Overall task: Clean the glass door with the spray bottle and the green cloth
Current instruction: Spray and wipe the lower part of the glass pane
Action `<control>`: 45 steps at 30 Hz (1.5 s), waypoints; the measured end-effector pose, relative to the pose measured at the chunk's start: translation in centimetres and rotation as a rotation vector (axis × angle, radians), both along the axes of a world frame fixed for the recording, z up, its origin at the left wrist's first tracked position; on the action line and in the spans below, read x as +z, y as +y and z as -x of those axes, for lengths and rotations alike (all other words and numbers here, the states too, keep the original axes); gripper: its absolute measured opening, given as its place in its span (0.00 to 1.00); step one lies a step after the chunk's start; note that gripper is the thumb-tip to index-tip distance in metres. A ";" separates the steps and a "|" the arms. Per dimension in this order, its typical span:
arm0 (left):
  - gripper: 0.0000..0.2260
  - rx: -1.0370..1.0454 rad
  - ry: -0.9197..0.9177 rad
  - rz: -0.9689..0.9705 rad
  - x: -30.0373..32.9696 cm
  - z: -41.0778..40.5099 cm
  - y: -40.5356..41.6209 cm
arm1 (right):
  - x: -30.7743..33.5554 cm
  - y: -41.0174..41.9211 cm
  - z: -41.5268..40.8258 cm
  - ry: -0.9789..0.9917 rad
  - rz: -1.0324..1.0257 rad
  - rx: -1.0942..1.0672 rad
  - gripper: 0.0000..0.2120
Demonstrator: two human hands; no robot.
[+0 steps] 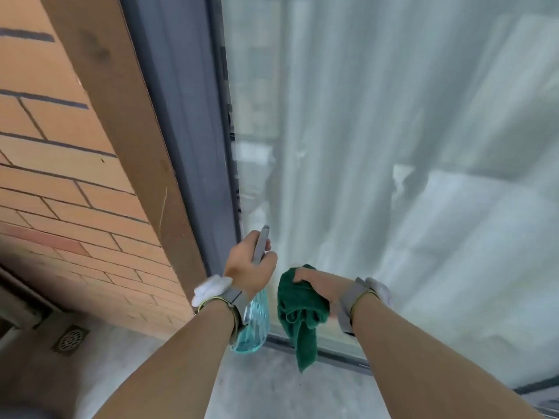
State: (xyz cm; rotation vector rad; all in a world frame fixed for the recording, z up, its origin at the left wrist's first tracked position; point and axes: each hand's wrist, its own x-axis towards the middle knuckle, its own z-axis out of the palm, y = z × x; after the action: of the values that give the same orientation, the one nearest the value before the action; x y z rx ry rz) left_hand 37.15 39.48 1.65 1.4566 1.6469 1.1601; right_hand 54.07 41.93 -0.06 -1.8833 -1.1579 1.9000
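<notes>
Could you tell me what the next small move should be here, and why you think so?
Probably squeeze the trigger to mist the low pane. The left hand grips the spray bottle with its nozzle aimed toward the glass door, while the right hand holds the green cloth bunched and, as far as I can tell, off the glass. Spraying first gives the cloth something to wipe.
</notes>
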 end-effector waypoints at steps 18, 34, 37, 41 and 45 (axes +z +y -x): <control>0.11 0.086 0.031 -0.338 1.5 0.7 1.9 | 4.3 1.5 -1.3 0.011 -0.181 0.353 0.23; 0.08 -0.009 0.151 -0.463 18.6 0.4 1.8 | 18.5 0.3 1.3 0.452 -0.600 -0.352 0.15; 0.08 -0.008 0.140 -0.480 18.9 0.5 1.8 | 19.1 0.3 1.6 0.518 -0.612 -0.393 0.19; 0.11 -0.015 0.119 -0.485 19.0 0.7 1.7 | 19.2 0.6 2.3 0.593 -0.608 -0.444 0.18; 0.11 -0.039 0.137 -0.457 18.9 0.8 1.8 | 18.7 1.3 3.6 0.624 -0.637 -0.565 0.21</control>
State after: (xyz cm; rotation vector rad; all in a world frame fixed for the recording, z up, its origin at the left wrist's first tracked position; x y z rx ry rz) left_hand 36.32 41.25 20.59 1.8748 1.4925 1.5123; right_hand 50.44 43.22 18.68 -1.0121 -0.7728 1.3999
